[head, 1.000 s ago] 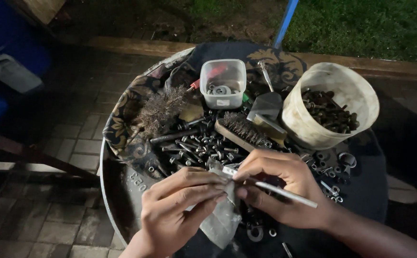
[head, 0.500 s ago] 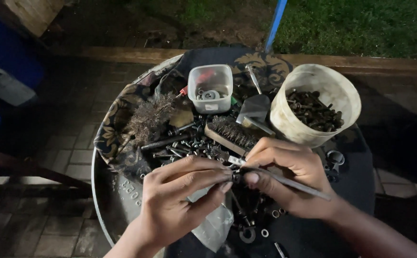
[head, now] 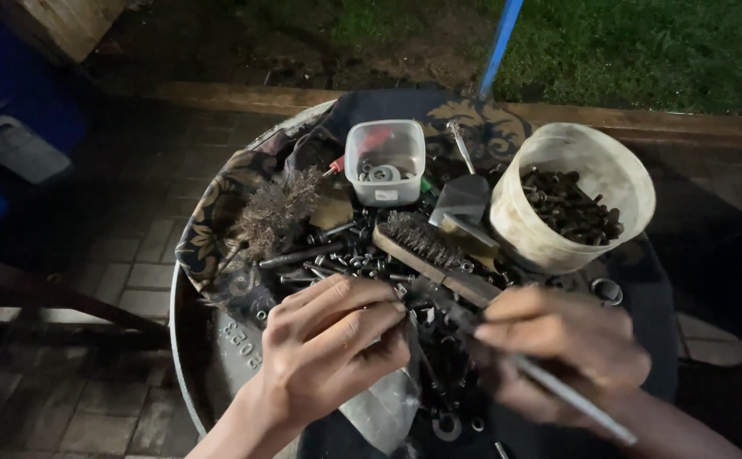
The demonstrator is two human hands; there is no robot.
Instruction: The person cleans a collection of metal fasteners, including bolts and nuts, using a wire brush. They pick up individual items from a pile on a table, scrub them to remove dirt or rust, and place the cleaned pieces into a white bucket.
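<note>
Grey metal rod [head: 558, 393], thin and long, sits gripped in the right hand [head: 562, 353], blurred, slanting toward the lower right. Left hand [head: 332, 348] pinches something small at its fingertips near the rod's upper end; what it is cannot be told. A crumpled clear bag [head: 385, 408] hangs under the left hand. Both hands hover over a round worktop [head: 209, 357] strewn with bolts [head: 345, 255]. Beyond lie a wire brush [head: 430, 251], a clear tub [head: 385, 161] and a white bucket [head: 571, 195] of dark hardware.
</note>
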